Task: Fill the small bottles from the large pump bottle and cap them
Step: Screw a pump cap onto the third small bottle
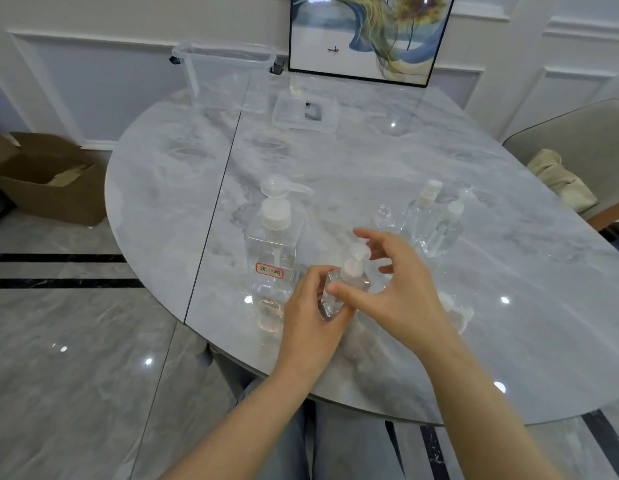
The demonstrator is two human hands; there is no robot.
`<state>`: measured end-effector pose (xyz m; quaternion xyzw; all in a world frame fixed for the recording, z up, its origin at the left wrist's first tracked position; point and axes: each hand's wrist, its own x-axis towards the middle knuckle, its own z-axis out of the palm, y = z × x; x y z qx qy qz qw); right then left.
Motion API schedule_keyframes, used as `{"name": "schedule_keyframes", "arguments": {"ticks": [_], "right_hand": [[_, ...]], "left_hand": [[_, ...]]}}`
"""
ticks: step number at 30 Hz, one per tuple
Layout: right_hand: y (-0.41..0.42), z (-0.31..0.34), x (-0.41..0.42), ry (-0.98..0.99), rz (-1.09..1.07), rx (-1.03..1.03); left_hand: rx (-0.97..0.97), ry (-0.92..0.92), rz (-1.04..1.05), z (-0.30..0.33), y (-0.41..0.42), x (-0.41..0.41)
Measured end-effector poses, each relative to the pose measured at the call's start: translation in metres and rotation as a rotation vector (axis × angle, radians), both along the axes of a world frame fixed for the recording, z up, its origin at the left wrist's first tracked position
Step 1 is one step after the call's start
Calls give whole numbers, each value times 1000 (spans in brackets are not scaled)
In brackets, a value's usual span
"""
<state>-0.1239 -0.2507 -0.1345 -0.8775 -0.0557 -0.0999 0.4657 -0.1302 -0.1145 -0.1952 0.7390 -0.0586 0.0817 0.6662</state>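
Two hands at a small clear plastic pump-topped bottle [346, 287] on a grey marble table [439, 161].
The left hand [309, 315] grips its body; the right hand [396, 289] spreads loosely open, thumb touching it.

Clear plastic storage box [228, 77] and its lid [304, 110] set on grey marble table [353, 161], framed painting [366, 36] leant behind, brown cardboard box [48, 178] on floor.

The large pump bottle [274, 244] stands just left of the left hand [309, 306], blocking that side; three small bottles [431, 220] cluster beyond the right hand [391, 282], closing the far right; between these groups a bare lane of table [335, 161] runs back toward the clear box [228, 76] and lid [304, 110]; the table's right stretch lies open.
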Motion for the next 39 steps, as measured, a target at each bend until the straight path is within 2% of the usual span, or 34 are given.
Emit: {"name": "schedule_keyframes", "arguments": {"ticks": [3, 5, 10, 12, 16, 21, 27, 32, 37, 39], "right_hand": [[-1, 0, -9, 75, 104, 225], [-3, -3, -16, 73, 126, 288], [-8, -7, -26, -8, -70, 390], [-9, -8, -25, -52, -89, 365], [1, -12, -22, -36, 19, 330], [9, -19, -11, -70, -81, 306], [3, -16, -4, 39, -1, 255], [9, -18, 3, 16, -114, 216], [-1, -15, -3, 2, 18, 119], [-3, -17, -5, -1, -4, 152]], "left_hand": [[-1, -6, 11, 0, 0, 0], [-5, -13, 5, 0, 0, 0], [44, -30, 25, -3, 0, 2], [54, -33, 34, -3, 0, 2], [25, -31, 24, -1, -1, 0], [52, -30, 25, -1, -1, 0], [62, -26, 23, -1, -2, 0], [73, -26, 8, -2, -3, -1], [54, -30, -16, 0, -3, -1], [59, -20, -24, 0, -2, 0]]}}
